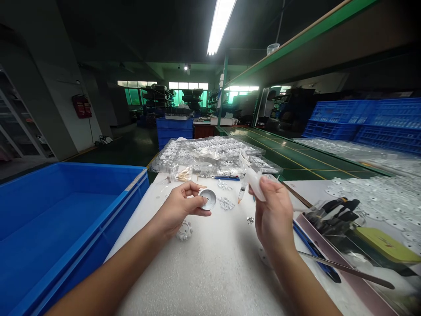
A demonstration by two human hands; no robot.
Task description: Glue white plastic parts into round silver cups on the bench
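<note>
My left hand (184, 202) pinches a small round, cup-shaped grey-white part (208, 199), its hollow side facing me and the thumb inside the rim. Held up to the right is my right hand (274, 206), its fingers closed on a white, tissue-like piece (255, 181). Just left of that piece, a syringe (242, 192) with an orange tip points down; whether the hand grips it too, I cannot tell. A white toothed ring (184, 230) lies on the table under my left wrist. Beyond the hands sit small white parts (226, 203) and tiny metal pieces (250, 220).
A large blue bin (136, 184) stands left of the white table (210, 272). At the back are cotton swabs (183, 174), pens (226, 178) and stacked clear trays (217, 147) of white parts. On the right, a pink tray (355, 285) holds tools beside many flat white parts (371, 202).
</note>
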